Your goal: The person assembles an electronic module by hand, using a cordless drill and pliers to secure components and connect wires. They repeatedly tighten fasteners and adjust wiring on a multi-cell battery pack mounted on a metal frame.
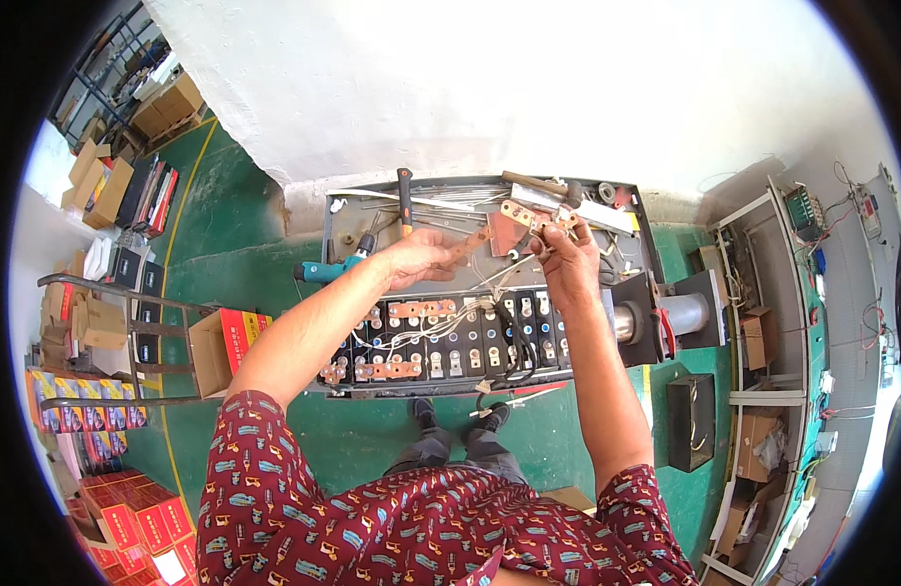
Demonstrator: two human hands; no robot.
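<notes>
My left hand is closed on one end of a flat copper strip, which slants up toward the right. At the right, my right hand pinches a copper bar with holes, and small metal parts sit around its fingertips. A reddish copper plate shows between the hands. Below them stands a row of black cells with round metal terminals. Copper bars join some terminals, and white wires run loosely across the top.
On the bench lie a teal power drill, an orange-and-black hammer and thin metal rods. A metal cylinder unit stands to the right. Left of me are a cart rail and an open carton; shelving lines the right.
</notes>
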